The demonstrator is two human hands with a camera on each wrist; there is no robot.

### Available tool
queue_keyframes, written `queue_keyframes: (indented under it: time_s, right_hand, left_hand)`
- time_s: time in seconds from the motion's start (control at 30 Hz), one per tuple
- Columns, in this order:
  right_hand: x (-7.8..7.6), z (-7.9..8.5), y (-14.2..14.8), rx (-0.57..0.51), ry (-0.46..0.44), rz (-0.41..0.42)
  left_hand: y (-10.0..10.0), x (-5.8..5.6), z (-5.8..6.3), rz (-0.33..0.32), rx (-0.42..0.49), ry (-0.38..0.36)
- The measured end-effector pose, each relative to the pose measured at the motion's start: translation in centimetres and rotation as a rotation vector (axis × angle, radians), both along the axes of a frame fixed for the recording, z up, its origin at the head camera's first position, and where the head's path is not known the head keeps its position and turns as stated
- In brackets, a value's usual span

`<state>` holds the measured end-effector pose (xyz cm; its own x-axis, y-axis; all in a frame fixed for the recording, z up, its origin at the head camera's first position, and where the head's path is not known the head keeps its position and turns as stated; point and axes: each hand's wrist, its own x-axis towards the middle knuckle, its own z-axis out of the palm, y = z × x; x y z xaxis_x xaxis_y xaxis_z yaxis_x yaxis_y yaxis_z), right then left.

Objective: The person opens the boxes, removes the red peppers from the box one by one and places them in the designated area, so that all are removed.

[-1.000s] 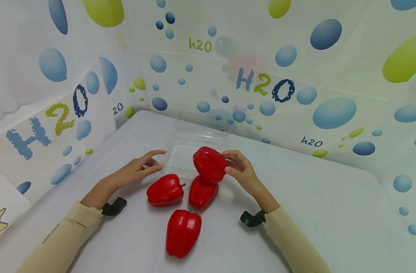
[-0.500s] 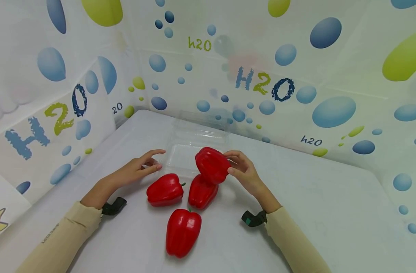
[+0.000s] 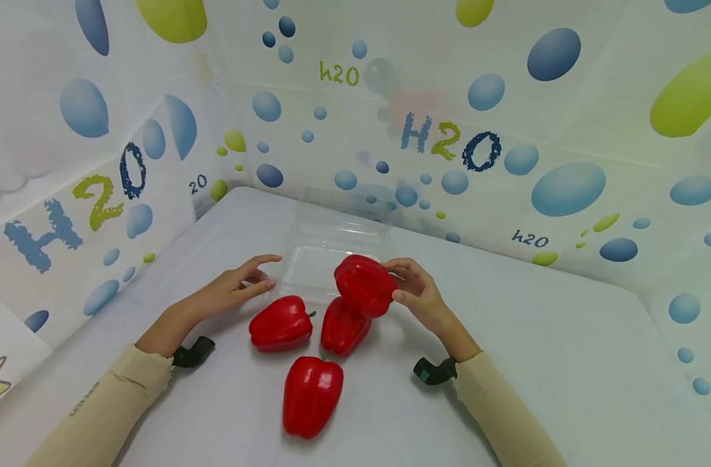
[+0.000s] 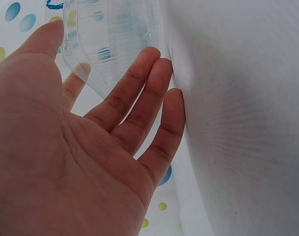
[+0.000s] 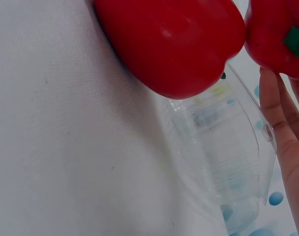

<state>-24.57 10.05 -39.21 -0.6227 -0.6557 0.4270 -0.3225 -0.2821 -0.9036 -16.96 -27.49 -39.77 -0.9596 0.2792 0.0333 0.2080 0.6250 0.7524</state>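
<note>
My right hand [image 3: 421, 295] holds a glossy red bell pepper [image 3: 364, 285] by its right side, above the container's near right part. That pepper overlaps a second red bell pepper [image 3: 344, 327] beneath it; the right wrist view shows the held pepper [image 5: 269, 42] against its neighbour [image 5: 174, 44], with a green stem end turned outward. At the left side of a clear plastic clamshell container [image 3: 309, 267], my left hand [image 3: 233, 285] has its fingers extended and loosely bent. Its fingertips reach the container's wall [image 4: 110, 44] in the left wrist view; nothing is gripped.
Two more red bell peppers lie nearer me, one on its side at left [image 3: 281, 324] and one in front [image 3: 313, 397]. The container's raised transparent lid [image 3: 340, 207] leans toward the patterned backdrop [image 3: 478, 78]. A white cloth covers the table [image 3: 536, 344].
My right hand has shifted slightly right and toward me with the held pepper. The left hand and the other peppers stay in place.
</note>
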Motion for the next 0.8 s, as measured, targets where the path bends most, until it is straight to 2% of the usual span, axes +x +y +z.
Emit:
queue_keyframes:
  time_s: [0.47, 0.8]
  right_hand:
    - [-0.31, -0.15, 0.39, -0.019, -0.004, 0.050]
    - [-0.57, -0.03, 0.61, -0.065, -0.018, 0.152]
  left_hand:
    - [-0.02, -0.14, -0.31, 0.004, -0.002, 0.014]
    - [-0.08, -0.12, -0.15, -0.004, 0.007, 0.000]
